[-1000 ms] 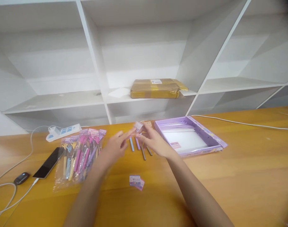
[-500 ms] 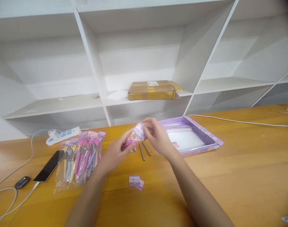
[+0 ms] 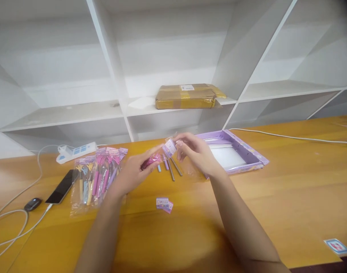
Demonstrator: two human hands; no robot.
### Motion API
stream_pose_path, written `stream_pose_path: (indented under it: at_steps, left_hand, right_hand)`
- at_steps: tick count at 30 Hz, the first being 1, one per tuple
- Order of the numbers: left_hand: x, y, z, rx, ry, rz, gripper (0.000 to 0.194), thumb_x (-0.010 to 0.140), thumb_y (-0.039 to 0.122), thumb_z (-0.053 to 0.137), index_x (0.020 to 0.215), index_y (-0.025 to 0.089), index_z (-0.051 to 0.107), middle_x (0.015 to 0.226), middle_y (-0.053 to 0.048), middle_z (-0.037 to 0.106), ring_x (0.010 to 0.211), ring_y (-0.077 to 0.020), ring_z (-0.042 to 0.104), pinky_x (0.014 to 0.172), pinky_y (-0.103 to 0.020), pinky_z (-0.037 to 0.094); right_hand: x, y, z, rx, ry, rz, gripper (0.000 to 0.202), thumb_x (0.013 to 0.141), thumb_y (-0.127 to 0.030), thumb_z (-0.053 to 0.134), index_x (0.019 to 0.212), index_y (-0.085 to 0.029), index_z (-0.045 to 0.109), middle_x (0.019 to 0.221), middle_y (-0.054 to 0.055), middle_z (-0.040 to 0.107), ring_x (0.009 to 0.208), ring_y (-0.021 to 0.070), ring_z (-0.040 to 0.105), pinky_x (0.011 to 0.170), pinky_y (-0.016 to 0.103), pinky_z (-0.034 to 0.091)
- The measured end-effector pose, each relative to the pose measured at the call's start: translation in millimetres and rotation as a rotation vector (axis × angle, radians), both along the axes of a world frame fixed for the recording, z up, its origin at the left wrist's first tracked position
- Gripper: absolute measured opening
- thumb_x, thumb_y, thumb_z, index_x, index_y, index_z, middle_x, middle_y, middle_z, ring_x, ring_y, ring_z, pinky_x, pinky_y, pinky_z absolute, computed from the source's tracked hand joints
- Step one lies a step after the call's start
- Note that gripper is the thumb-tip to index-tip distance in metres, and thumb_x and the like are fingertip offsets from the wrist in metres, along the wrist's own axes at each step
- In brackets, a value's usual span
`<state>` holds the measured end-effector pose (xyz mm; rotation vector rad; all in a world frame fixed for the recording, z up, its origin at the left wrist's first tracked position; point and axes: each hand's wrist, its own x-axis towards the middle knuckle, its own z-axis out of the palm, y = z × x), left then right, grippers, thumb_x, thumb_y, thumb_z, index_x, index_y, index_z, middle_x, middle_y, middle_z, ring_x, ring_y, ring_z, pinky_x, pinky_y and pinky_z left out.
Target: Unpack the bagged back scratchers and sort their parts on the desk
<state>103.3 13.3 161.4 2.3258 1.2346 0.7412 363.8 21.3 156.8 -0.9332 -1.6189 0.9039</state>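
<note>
My left hand is closed around a pink item in clear plastic, whose exact kind my fingers hide. A small purple-and-white printed card shows at the packet's right end. My right hand has its fingers curled at that end, pinching the clear plastic beside the card. Below and behind the hands lie thin metal rods with blue and purple pieces near them. Nearer to me on the table, two small printed cards overlap.
Several bagged hand-shaped back scratchers lie at left, near a phone, a black mouse-like device and a power strip. A purple open box lies at right. A taped carton sits on the shelf. White cables cross the table.
My right hand has shifted slightly right, away from the left, and the card now shows more fully between them. The view has tilted down a little.
</note>
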Motion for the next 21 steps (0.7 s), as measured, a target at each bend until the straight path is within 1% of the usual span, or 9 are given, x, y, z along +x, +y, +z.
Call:
stream_pose_path:
  at_steps: [4, 7, 9, 10, 11, 13, 17, 19, 21]
  left_hand:
    - [-5, -1, 4.3, 0.011, 0.051, -0.006, 0.054, 0.108, 0.052, 0.052, 0.161, 0.039, 0.052, 0.072, 0.006, 0.054, 0.066, -0.0142, 0.047, 0.066, -0.025, 0.038]
    - [-12, -1, 8.6, 0.01, 0.093, 0.003, 0.055, 0.108, 0.05, 0.053, 0.162, 0.04, 0.05, 0.07, 0.007, 0.051, 0.064, -0.0143, 0.047, 0.064, -0.025, 0.036]
    - [-19, 1, 10.6, 0.029, 0.108, 0.052, 0.056, 0.108, 0.048, 0.054, 0.162, 0.039, 0.05, 0.07, 0.006, 0.05, 0.064, -0.0143, 0.046, 0.063, -0.026, 0.035]
    - [-23, 2, 11.2, 0.042, 0.108, 0.082, 0.055, 0.107, 0.047, 0.054, 0.162, 0.038, 0.05, 0.07, 0.006, 0.049, 0.064, -0.0143, 0.045, 0.063, -0.026, 0.035]
    - [-26, 3, 11.4, 0.053, 0.105, 0.107, 0.054, 0.107, 0.045, 0.054, 0.161, 0.036, 0.052, 0.07, 0.006, 0.048, 0.064, -0.0142, 0.045, 0.064, -0.026, 0.035]
    - [-30, 5, 11.0, 0.063, 0.09, 0.138, 0.051, 0.107, 0.044, 0.055, 0.156, 0.033, 0.056, 0.07, 0.006, 0.046, 0.064, -0.014, 0.046, 0.065, -0.027, 0.035]
    - [-31, 7, 9.3, 0.057, 0.087, 0.137, 0.037, 0.107, 0.043, 0.057, 0.14, 0.027, 0.063, 0.071, 0.007, 0.045, 0.064, -0.0134, 0.046, 0.065, -0.027, 0.033]
    - [-28, 7, 8.0, 0.049, 0.094, 0.131, 0.025, 0.107, 0.042, 0.058, 0.12, 0.024, 0.066, 0.071, 0.006, 0.045, 0.064, -0.0129, 0.044, 0.063, -0.027, 0.031]
    - [-23, 7, 5.9, 0.027, 0.092, 0.124, 0.022, 0.106, 0.042, 0.059, 0.098, 0.022, 0.061, 0.07, 0.006, 0.044, 0.063, -0.0125, 0.042, 0.062, -0.027, 0.03]
  right_hand:
    - [-1, 2, 1.7, 0.034, -0.053, 0.063, 0.036, 0.097, -0.057, 0.072, 0.091, -0.022, 0.071, 0.098, 0.004, 0.068, 0.067, 0.0136, 0.061, 0.063, 0.029, 0.054]
    - [6, 8, -0.2, 0.124, -0.08, -0.1, 0.034, 0.098, -0.053, 0.073, 0.085, -0.021, 0.071, 0.105, 0.005, 0.067, 0.08, 0.0155, 0.062, 0.07, 0.028, 0.054]
    - [14, 12, -2.8, 0.14, -0.128, -0.225, 0.031, 0.098, -0.049, 0.073, 0.085, -0.021, 0.072, 0.1, 0.004, 0.067, 0.081, 0.0156, 0.061, 0.072, 0.028, 0.052]
    - [19, 13, -4.8, 0.103, -0.177, -0.22, 0.03, 0.098, -0.048, 0.074, 0.086, -0.021, 0.073, 0.092, 0.003, 0.068, 0.076, 0.0148, 0.06, 0.07, 0.027, 0.05]
    - [22, 15, -7.3, 0.033, -0.237, -0.157, 0.028, 0.097, -0.047, 0.074, 0.087, -0.021, 0.074, 0.084, 0.001, 0.067, 0.068, 0.0138, 0.059, 0.066, 0.027, 0.049]
    - [21, 18, -15.4, -0.165, -0.362, 0.089, 0.026, 0.095, -0.045, 0.075, 0.088, -0.02, 0.078, 0.068, -0.002, 0.066, 0.056, 0.0127, 0.056, 0.059, 0.026, 0.046]
    - [-7, 25, -43.2, -0.5, -0.566, 0.565, 0.025, 0.084, -0.043, 0.085, 0.083, -0.018, 0.081, 0.067, 0.001, 0.073, 0.055, 0.0146, 0.066, 0.056, 0.024, 0.052]
    - [-24, 29, -56.1, -0.602, -0.662, 0.65, 0.031, 0.075, -0.044, 0.092, 0.084, -0.016, 0.081, 0.07, 0.001, 0.075, 0.054, 0.0143, 0.067, 0.054, 0.023, 0.053]
    - [-34, 30, -61.5, -0.604, -0.65, 0.609, 0.043, 0.066, -0.045, 0.098, 0.092, -0.016, 0.079, 0.076, 0.001, 0.077, 0.05, 0.0122, 0.066, 0.049, 0.021, 0.051]
